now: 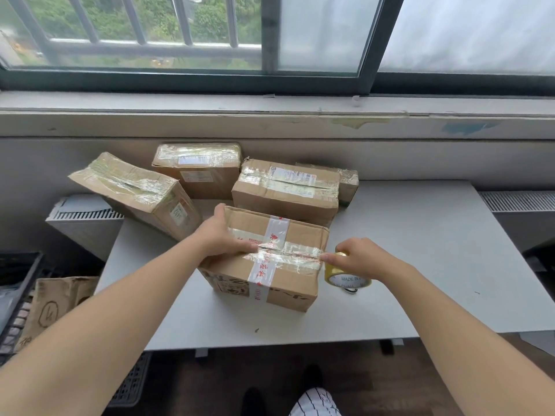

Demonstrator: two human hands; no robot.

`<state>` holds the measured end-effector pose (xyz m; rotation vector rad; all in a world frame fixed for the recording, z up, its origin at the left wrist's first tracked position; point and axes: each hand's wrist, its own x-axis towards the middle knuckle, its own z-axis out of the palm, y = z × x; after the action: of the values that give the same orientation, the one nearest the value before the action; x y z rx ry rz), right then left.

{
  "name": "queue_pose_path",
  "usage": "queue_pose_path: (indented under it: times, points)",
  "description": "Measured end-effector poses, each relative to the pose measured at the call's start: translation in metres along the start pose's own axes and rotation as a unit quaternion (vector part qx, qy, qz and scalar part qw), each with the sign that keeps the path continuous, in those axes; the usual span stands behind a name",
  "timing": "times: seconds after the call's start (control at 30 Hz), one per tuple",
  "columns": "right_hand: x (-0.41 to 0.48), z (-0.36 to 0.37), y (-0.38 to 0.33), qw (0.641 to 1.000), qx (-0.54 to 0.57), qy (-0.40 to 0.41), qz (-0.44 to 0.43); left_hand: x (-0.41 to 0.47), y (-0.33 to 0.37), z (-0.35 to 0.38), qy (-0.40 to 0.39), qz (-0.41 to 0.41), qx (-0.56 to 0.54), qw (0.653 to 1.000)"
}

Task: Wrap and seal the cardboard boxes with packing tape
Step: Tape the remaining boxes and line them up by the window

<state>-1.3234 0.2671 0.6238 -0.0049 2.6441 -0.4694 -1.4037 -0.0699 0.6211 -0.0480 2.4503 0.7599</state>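
Four tape-wrapped brown cardboard boxes (285, 187) at the rear of the grey table (420, 250) look finished. On the front brown cardboard box (303, 235) the top strip is laid. The left hand (223, 235) keeps its fingers flat on the strip, and the right hand (360, 256) has its fingers curled round the yellow packing tape roll (345, 279); the strip is not yet cut.

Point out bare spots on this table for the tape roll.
Widest: the table right of the box being taped, out to its right edge, past the tape roll that the right hand grips. Also the near strip in front of that box. Crowded: the taped boxes at back left.
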Motion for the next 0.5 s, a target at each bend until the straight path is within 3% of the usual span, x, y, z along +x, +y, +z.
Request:
queue_pose_path:
  times: [0.07, 0.17, 0.23, 0.37, 0.5]
  points:
    - [0.000, 0.001, 0.000, 1.000, 0.008, -0.004, 0.000, 0.003, -0.006, 0.003, 0.014, 0.007, -0.016, 1.000]
    - [-0.001, 0.002, -0.002, 1.000, 0.013, -0.011, -0.001, 0.002, -0.010, -0.009, -0.028, 0.003, -0.012, 1.000]
    - [-0.003, 0.003, -0.004, 1.000, 0.021, -0.011, 0.004, 0.000, 0.004, -0.010, -0.002, 0.009, 0.067, 0.998]
    - [-0.005, 0.006, -0.005, 0.999, 0.030, -0.016, 0.007, -0.013, 0.057, 0.023, 0.047, 0.110, 0.248, 0.961]
    - [-0.007, 0.009, -0.004, 0.999, 0.048, 0.001, 0.011, -0.007, 0.061, 0.050, 0.052, 0.144, 0.274, 0.950]
